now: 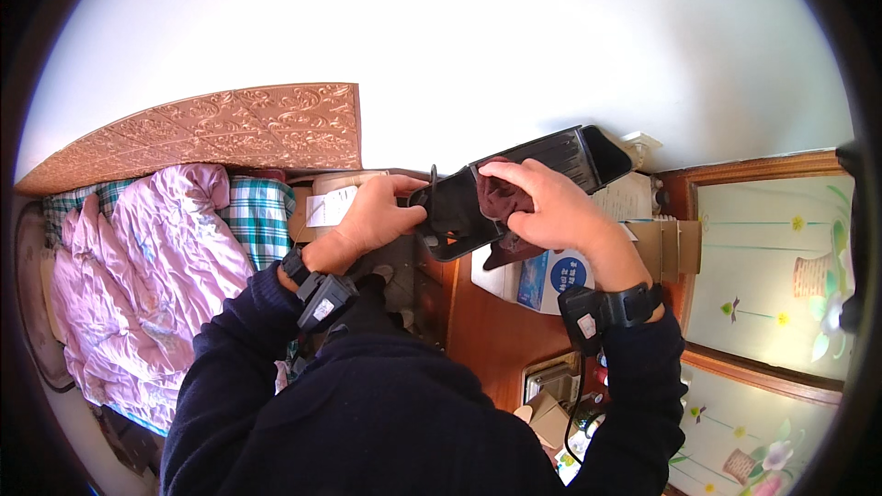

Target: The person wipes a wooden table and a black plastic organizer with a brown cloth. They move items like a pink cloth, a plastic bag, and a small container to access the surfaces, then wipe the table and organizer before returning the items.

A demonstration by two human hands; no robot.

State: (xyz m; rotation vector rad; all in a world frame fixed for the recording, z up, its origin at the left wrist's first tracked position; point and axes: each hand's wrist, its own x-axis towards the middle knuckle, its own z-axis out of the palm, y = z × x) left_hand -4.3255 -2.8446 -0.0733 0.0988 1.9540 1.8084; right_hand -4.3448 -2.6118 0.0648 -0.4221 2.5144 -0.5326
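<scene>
A long black plastic box (565,149) with an open top and inner compartments is tilted in front of me, close to the white wall. At its left end, my left hand (375,216) grips the edge between thumb and fingers. My right hand (556,207) is closed on a dark maroon cloth (499,197), pressed against the middle of the box. A corner of the cloth hangs over the box's near side. Some of the right fingertips are hidden in its folds. Both wrists wear black strapped devices.
Below the box stands a reddish-brown table (482,317) with a blue-and-white carton (549,281) and brown cardboard (663,251). Small items crowd its near end. Left is a bed with a pink quilt (152,266) and brown headboard (248,129); right, a wood-framed cabinet (772,266) with floral panels.
</scene>
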